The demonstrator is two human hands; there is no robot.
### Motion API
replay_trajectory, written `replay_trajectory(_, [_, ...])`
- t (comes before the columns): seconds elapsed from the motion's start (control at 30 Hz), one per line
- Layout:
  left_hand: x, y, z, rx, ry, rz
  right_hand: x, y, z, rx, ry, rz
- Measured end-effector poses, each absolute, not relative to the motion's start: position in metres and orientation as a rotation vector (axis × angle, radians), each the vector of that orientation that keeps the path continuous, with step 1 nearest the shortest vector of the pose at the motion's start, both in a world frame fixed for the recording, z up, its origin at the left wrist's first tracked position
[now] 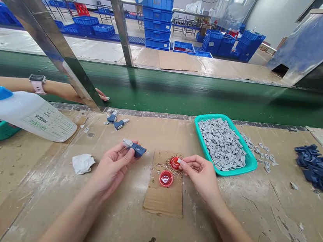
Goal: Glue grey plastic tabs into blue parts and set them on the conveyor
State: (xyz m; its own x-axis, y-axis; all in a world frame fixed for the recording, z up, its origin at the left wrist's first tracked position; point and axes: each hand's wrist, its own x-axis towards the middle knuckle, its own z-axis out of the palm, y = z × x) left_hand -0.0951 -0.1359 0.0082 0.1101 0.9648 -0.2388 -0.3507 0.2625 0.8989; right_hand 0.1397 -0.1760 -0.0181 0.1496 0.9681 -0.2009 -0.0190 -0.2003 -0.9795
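My left hand [113, 166] is closed on a small blue plastic part with a grey piece fitted at one end [134, 148], held just above the workbench. My right hand [200, 173] pinches a small grey piece [179, 161] and dips its tip into a red cap of red liquid [175, 162]. A second red cap [166, 178] sits just below it. Both caps rest on a piece of cardboard [165, 200] between my hands, spattered with red drops.
A teal tray [248, 165] of grey pieces lies at my right, with loose grey pieces [265, 155] beside it and a heap of blue parts [318, 171] further right. Two assembled parts [117, 121], a crumpled tissue [82, 163] and a tilted white bottle [32, 115] lie left. Another person's forearm with a watch [38, 84] rests by the green conveyor [182, 92].
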Motion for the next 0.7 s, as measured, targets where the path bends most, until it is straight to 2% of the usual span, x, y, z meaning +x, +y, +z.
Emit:
replay_trajectory(0.27, [-0.087,-0.142,0.003,0.880,1.019,1.149,0.142,-0.177,-0.010,-1.377,-0.915,1.336])
replay_trajectory(0.53, [-0.070,-0.155,0.003,1.046,0.974,1.112,0.139,-0.187,0.012,-1.118,-0.686,1.621])
replay_trajectory(0.7, [-0.055,-0.169,0.011,1.045,0.958,1.094,0.130,-0.196,0.018,-1.069,-0.805,1.596])
